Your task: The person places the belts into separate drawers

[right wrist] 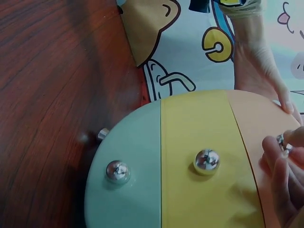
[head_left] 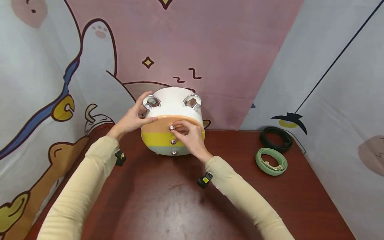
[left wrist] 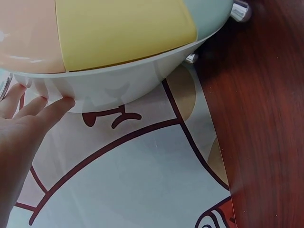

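A small rounded white storage box (head_left: 172, 101) with chrome rings on top stands at the table's back edge. Its front has an orange drawer (head_left: 159, 125), a yellow drawer (head_left: 156, 139) and a pale green drawer (head_left: 162, 150), each with a round silver knob. My right hand (head_left: 192, 136) pinches the orange drawer's knob (head_left: 171, 128) between thumb and fingers. On the box's left side my left hand (head_left: 133, 118) rests, thumb at the orange front's upper edge. Its fingers (left wrist: 56, 113) press the white side wall in the left wrist view. The drawers look flush with the body.
Toward the right of the brown table (head_left: 168, 200) lie a coiled green belt (head_left: 260, 163) and a coiled black belt (head_left: 264, 138). Cartoon-printed cloth (head_left: 210, 43) hangs close behind the box and along both sides.
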`<move>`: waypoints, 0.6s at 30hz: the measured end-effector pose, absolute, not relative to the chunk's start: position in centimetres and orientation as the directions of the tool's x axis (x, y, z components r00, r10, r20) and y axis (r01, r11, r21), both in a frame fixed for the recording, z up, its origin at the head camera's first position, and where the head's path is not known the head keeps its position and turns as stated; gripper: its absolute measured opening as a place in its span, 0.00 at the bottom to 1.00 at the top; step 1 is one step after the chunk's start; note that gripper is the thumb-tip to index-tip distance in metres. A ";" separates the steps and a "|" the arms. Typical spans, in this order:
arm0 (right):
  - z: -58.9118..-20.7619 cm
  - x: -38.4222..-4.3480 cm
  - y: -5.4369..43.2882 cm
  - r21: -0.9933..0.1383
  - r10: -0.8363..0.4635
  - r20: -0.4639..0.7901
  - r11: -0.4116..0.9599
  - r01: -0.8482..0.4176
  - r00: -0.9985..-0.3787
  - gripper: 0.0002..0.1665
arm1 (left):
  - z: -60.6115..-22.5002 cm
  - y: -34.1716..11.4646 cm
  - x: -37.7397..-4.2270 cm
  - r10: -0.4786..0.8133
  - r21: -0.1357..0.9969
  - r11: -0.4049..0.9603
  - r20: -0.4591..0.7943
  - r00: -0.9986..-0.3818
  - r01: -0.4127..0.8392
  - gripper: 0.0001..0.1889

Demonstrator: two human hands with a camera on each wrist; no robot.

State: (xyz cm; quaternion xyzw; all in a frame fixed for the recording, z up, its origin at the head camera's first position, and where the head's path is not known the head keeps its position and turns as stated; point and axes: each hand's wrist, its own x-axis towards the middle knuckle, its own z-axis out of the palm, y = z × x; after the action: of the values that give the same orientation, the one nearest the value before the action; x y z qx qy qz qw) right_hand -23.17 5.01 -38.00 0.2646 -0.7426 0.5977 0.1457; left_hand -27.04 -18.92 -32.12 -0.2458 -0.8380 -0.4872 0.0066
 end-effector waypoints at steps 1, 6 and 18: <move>-38.1 -23.2 5.2 -0.809 -0.230 0.534 0.141 -0.571 -0.814 0.10 | -32.5 -19.0 -27.4 0.405 0.816 0.400 0.251 -0.879 0.418 0.49; -38.2 -23.4 5.9 -0.786 -0.288 0.552 0.136 -0.604 -0.783 0.12 | -33.2 -19.4 -28.1 0.413 0.822 0.390 0.248 -0.876 0.416 0.49; -38.4 -23.6 6.2 -0.777 -0.304 0.549 0.158 -0.609 -0.779 0.14 | -33.1 -19.6 -28.2 0.426 0.834 0.381 0.223 -0.877 0.398 0.48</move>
State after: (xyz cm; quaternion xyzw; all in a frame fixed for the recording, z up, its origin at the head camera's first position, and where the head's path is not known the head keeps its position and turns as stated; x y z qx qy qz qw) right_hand -23.57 6.18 -38.39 0.3046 -0.7492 0.5729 0.1332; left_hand -28.17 -19.58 -33.12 -0.2479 -0.8310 -0.4979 -0.0141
